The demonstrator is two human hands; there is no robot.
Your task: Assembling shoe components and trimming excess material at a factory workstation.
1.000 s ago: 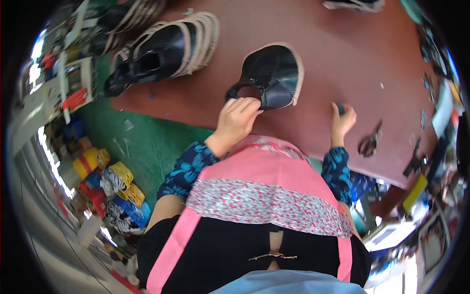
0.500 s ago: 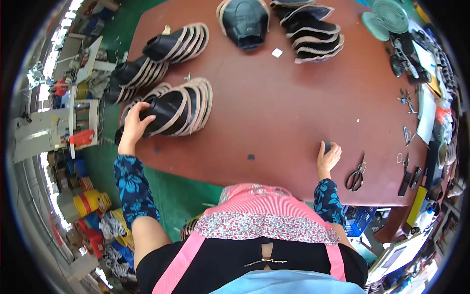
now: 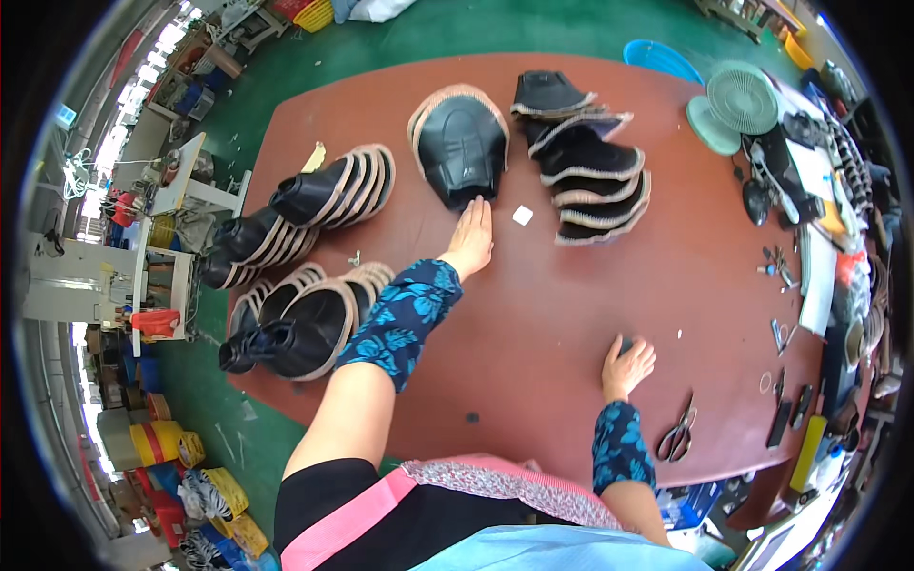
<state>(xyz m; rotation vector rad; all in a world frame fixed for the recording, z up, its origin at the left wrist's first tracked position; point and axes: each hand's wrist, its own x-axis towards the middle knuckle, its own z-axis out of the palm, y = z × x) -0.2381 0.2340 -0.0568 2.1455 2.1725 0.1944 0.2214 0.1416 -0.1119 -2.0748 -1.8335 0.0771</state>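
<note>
My left hand (image 3: pixel 469 240) reaches out over the table, its fingers stretched and lying flat. Its fingertips meet the near end of a black leather shoe upper (image 3: pixel 464 143) with a pale edge; whether they touch or overlap it I cannot tell. Closer to me on the right, my right hand (image 3: pixel 629 367) rests on the tabletop, curled round a small dark object (image 3: pixel 625 345) that mostly hides in the fingers. Beside my left forearm lies a near-left stack of black shoe uppers (image 3: pixel 319 324). Another stack of uppers (image 3: pixel 333 190) sits farther back.
A row of curved black upper pieces (image 3: pixel 595 181) stands right of centre, next to a white square (image 3: pixel 523 216). Scissors (image 3: pixel 677 433) lie near the front right edge of the brown-red table (image 3: pixel 533 381). A green fan (image 3: pixel 741 103) and assorted tools line the right side.
My left hand has left the near-left stack and moved right and forward to the single upper. The view has shifted, showing more beyond the table. My right hand keeps its small dark object.
</note>
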